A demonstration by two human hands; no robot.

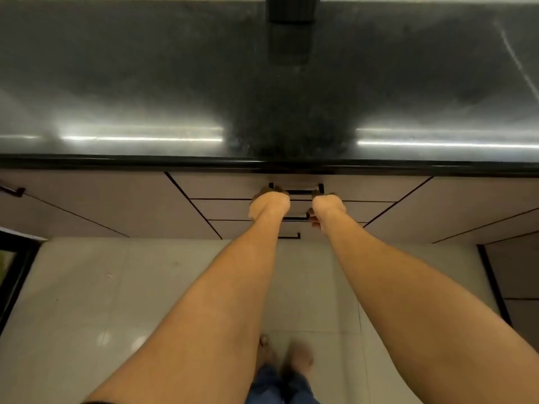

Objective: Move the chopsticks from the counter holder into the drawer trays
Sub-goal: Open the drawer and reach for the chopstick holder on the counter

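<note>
Black speckled counter (pixel 145 83), beige drawers (pixel 221 209), black handles (pixel 297 191).

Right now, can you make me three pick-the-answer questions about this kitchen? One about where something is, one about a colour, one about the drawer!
1. Where are both hands?
A) on the top drawer handle
B) flat on the counter
C) on the floor

2. What colour is the counter?
A) white
B) dark grey-black
C) red

3. Is the top drawer open?
A) wide open
B) shut
C) taken out

Answers:
A, the left hand and right hand are at the handle.
B, the counter is dark.
B, the drawer front sits flush with its neighbours.
</note>
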